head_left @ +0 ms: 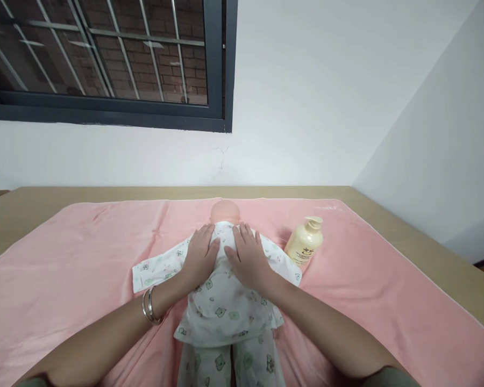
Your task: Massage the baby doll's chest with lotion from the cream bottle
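Both flat on doll [221,303]: left hand [199,258], right hand [248,262], fingers [204,236] together; bottle [304,244] near right

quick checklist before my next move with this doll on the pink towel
1. The left hand lies flat on the doll, on its upper body: ok.
2. The right hand lies flat beside it, fingers spread, holding nothing: ok.
3. The doll lies lengthwise on the pink towel, head away from you: ok.
4. Doll face up or face down: cannot tell.
5. The pump bottle stands on the towel, right of the doll and clear of both hands: ok.
6. Bottle touching the sleeve or just apart from it: cannot tell.
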Motion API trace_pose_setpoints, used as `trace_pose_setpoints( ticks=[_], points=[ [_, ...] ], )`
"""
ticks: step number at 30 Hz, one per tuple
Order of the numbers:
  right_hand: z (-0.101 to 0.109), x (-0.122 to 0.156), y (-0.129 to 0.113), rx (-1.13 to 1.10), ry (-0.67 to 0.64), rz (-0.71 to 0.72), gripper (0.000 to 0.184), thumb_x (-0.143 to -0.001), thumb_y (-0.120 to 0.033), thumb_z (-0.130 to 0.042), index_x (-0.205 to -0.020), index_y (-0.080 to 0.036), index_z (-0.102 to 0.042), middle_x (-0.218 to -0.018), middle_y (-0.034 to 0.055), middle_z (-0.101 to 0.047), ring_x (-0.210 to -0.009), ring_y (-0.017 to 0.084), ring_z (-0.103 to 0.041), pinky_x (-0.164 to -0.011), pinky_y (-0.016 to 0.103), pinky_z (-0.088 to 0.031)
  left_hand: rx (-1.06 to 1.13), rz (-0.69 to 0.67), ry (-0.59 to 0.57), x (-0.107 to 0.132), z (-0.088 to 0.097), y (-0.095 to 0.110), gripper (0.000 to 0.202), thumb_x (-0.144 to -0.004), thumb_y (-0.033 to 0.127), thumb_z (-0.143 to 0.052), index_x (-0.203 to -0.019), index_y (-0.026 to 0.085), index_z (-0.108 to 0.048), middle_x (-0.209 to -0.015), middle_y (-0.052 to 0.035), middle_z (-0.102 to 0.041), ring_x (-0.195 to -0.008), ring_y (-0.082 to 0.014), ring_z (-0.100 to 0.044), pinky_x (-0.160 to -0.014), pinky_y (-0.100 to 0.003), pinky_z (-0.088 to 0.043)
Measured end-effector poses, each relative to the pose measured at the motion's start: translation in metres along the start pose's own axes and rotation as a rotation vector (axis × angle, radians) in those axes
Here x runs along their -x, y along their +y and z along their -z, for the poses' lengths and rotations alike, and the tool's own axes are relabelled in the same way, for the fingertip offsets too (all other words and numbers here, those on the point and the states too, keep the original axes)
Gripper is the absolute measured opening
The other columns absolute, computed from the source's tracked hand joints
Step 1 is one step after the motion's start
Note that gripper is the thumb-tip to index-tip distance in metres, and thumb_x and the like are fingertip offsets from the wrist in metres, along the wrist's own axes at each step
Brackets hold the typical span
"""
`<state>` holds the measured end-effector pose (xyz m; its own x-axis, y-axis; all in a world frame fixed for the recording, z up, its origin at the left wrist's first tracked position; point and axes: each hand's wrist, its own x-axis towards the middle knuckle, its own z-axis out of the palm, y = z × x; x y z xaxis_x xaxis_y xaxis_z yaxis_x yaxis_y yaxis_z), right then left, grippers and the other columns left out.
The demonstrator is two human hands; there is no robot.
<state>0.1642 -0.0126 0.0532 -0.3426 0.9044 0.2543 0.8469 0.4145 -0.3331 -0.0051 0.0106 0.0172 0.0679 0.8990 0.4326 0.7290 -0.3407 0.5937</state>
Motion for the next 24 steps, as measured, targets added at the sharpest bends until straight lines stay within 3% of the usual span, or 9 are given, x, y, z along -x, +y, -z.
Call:
trace_pose_setpoints(
  ticks=[3,6,8,12,15,18,24],
  points=[
    [0.010,0.009,-0.010,-0.068,-0.006,0.168,0.058,-0.099,-0.041,-0.037,-0.148,-0.009,-0.036,-0.159,0.0185,-0.026,-0.149,0.032,-0.013,-0.117,0.055,-0.022,0.027,-0.004,-0.001,0.001,-0.001,-0.001,0.052,-0.097,0.040,-0.030,-0.139,0.013,-0.046,-0.146,-0.0160,-0.047,-0.137,-0.0285,-0.040,-0.118,-0.053,-0.025],
    [0.016,0.013,-0.016,-0.081,0.116,0.300,0.057,-0.098,-0.033,-0.039,-0.149,-0.009,-0.034,-0.161,0.0166,-0.020,-0.150,0.028,-0.009,-0.119,0.053,-0.019,0.067,-0.015,0.006,0.002,-0.002,-0.004,0.053,-0.098,0.040,-0.028,-0.141,0.014,-0.044,-0.148,-0.0140,-0.046,-0.141,-0.0274,-0.036,-0.119,-0.052,-0.022],
    [0.015,0.012,-0.016,-0.044,0.137,0.309,0.057,-0.096,-0.030,-0.041,-0.148,-0.009,-0.035,-0.160,0.0169,-0.022,-0.150,0.029,-0.010,-0.119,0.056,-0.015,0.093,-0.007,0.033,0.003,-0.003,-0.006,0.052,-0.098,0.039,-0.028,-0.142,0.016,-0.044,-0.147,-0.0124,-0.048,-0.142,-0.0269,-0.035,-0.119,-0.052,-0.024],
    [0.009,0.007,-0.011,0.015,0.037,0.265,0.055,-0.097,-0.035,-0.044,-0.146,-0.010,-0.040,-0.158,0.0170,-0.028,-0.149,0.032,-0.014,-0.118,0.058,-0.017,0.144,0.001,0.084,0.005,-0.007,-0.008,0.048,-0.098,0.039,-0.030,-0.139,0.021,-0.047,-0.144,-0.0101,-0.051,-0.139,-0.0268,-0.039,-0.117,-0.053,-0.028],
    [0.009,0.003,-0.008,0.036,0.048,0.240,0.059,-0.097,-0.037,-0.046,-0.148,-0.008,-0.037,-0.159,0.0181,-0.023,-0.149,0.034,-0.012,-0.118,0.058,-0.016,0.177,0.000,0.105,0.005,-0.008,-0.009,0.048,-0.097,0.039,-0.031,-0.138,0.020,-0.048,-0.143,-0.0114,-0.051,-0.137,-0.0277,-0.041,-0.117,-0.054,-0.028],
    [0.011,0.003,-0.008,0.037,-0.009,0.253,0.057,-0.098,-0.039,-0.045,-0.146,-0.011,-0.039,-0.157,0.0173,-0.030,-0.148,0.033,-0.019,-0.117,0.058,-0.021,0.192,0.010,0.113,0.004,-0.008,-0.008,0.048,-0.097,0.039,-0.032,-0.137,0.019,-0.048,-0.142,-0.0133,-0.052,-0.135,-0.0288,-0.043,-0.116,-0.055,-0.029],
    [0.009,0.008,-0.011,0.066,0.097,0.278,0.058,-0.097,-0.036,-0.045,-0.147,-0.008,-0.037,-0.158,0.0182,-0.028,-0.148,0.032,-0.018,-0.118,0.057,-0.016,0.212,-0.027,0.102,0.001,-0.002,-0.004,0.046,-0.096,0.040,-0.034,-0.133,0.019,-0.051,-0.132,-0.0126,-0.058,-0.122,-0.0275,-0.052,-0.108,-0.052,-0.038]
  ],
)
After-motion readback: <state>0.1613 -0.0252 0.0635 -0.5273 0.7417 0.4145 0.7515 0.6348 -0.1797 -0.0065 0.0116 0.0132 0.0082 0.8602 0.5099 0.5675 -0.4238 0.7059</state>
